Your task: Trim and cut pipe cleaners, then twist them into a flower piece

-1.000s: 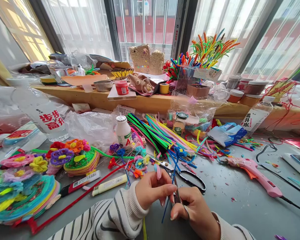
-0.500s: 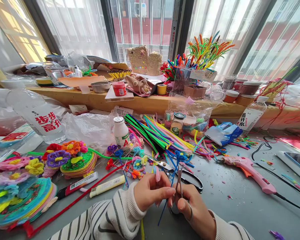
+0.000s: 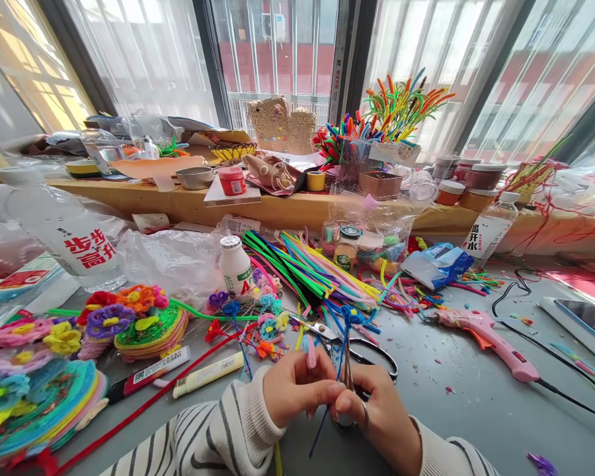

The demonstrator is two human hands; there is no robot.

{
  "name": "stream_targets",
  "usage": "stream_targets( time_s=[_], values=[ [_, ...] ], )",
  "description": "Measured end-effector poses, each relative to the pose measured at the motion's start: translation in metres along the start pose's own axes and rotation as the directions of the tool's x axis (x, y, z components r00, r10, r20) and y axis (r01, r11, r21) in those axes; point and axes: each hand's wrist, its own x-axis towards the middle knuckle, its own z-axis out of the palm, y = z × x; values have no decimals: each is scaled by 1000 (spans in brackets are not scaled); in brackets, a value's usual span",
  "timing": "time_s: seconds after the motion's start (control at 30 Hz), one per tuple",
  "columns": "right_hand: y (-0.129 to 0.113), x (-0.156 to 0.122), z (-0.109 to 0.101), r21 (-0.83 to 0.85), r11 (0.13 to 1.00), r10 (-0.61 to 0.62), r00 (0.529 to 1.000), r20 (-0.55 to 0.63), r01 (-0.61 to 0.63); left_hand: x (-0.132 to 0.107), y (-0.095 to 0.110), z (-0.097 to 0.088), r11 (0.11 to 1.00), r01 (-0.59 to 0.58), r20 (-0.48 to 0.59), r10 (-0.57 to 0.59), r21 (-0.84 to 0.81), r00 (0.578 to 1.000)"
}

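My left hand is closed in a pinch on a blue pipe-cleaner flower, whose thin stem runs down between my two hands; a pink looped piece sticks up from the same fingers. My right hand is closed on small scissors, fingers through the handles, blades pointing up against the blue stem. Both hands touch each other low in the middle of the grey table. A second pair of scissors with black handles lies just behind my hands.
A pile of coloured pipe cleaners lies behind. Finished flowers and round mats fill the left. A pink glue gun with its cable lies to the right, a small white bottle stands at centre, a glue stick nearer me.
The scissor blades opened against the blue stem half a second ago and are now together again. Both hands have stayed close together; the view has shifted slightly.
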Motion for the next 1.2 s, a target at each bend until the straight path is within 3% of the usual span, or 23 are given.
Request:
stream_targets(
  time_s=[0.4, 0.6, 0.83, 1.2],
  values=[
    [5, 2, 2, -85, 996, 14, 996, -87, -21, 1, 0, -2, 1000, -8, -52, 8, 4, 999],
    [-3, 4, 2, 84, 996, -41, 998, 38, 38, 2, 0, -3, 998, -41, 6, 42, -51, 999],
    [-5, 4, 1, 129, 990, -54, 997, 49, 48, 2, 0, -3, 996, -50, -1, 50, -69, 999],
    [7, 0, 4, 22, 999, 29, 999, -35, -28, 2, 0, -4, 998, -48, -39, 46, -49, 998]
  ],
)
